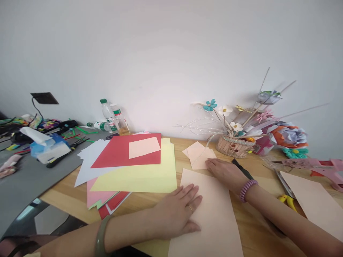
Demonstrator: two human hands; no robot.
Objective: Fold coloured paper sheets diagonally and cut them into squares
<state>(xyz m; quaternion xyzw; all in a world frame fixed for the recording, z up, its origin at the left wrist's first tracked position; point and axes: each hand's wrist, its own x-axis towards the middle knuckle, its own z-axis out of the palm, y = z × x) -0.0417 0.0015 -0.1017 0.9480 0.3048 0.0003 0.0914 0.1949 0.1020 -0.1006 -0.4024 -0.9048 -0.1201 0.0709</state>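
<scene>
A large peach sheet of paper [211, 214] lies on the table in front of me. My left hand [179, 210] rests on its left side, palm down with fingers spread. Past the sheet's far edge are small peach paper pieces [199, 159], overlapping one another. My right hand [226, 173] reaches across the sheet's far right corner, and its outstretched fingertips touch the right side of these pieces. The right thumb is hidden. Another small peach piece [144, 147] lies on a red sheet [115, 153] to the left.
Beneath the red sheet is a stack with yellow paper [139, 178]. Bottles [108, 116] stand against the wall. A flower basket [232, 146] is at the back. At right lie yellow-handled scissors [288, 202], a peach sheet [316, 200] and a pink glue gun [327, 167]. A tissue pack [49, 148] sits left.
</scene>
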